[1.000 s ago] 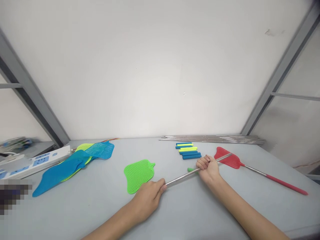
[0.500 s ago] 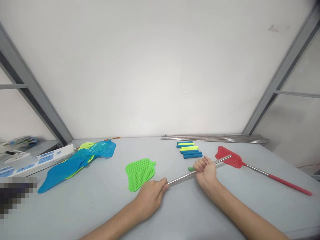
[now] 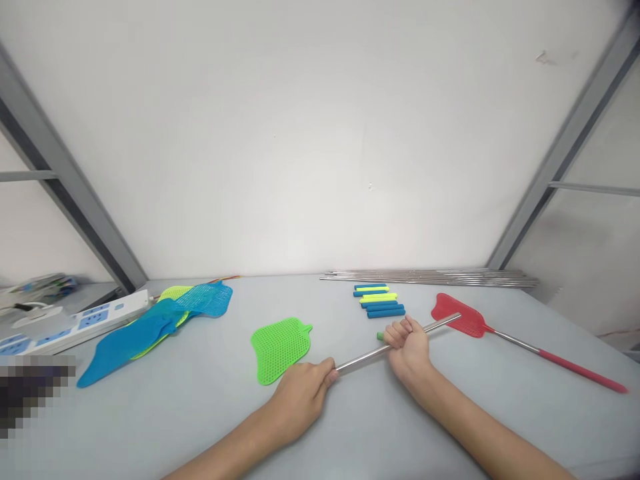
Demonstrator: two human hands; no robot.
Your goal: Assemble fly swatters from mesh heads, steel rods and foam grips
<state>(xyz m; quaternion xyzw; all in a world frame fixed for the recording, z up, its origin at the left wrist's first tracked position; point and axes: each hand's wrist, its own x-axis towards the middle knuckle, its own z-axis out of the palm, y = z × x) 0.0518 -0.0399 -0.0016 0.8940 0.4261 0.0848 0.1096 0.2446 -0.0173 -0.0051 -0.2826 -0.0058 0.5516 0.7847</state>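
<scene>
A thin metal rod point(image 3: 365, 359) slants up to the right across both my hands. My left hand point(image 3: 304, 395) is closed around its lower left end, which is hidden in the fist. Further along, my right hand point(image 3: 410, 347) has its fingers curled round the rod, palm side up. Past it the rod's free end overlaps the red fly swatter point(image 3: 457, 315). A short bit of a green tube point(image 3: 381, 336) shows beside the right fingers; whether they touch it I cannot tell. Just beyond my left hand lies a bright green swatter head point(image 3: 281, 347), flat on the table.
Several blue and yellow tubes point(image 3: 383, 305) lie in a row behind my right hand. A bundle of metal rods point(image 3: 430, 276) rests along the wall. To the left are overlapping blue and yellow swatter heads point(image 3: 135, 340) beside a white power strip point(image 3: 107, 312).
My right hand has shifted very slightly to the left, and the rod's free end has dipped a little. Both hands keep their hold; the other things stay in place.
</scene>
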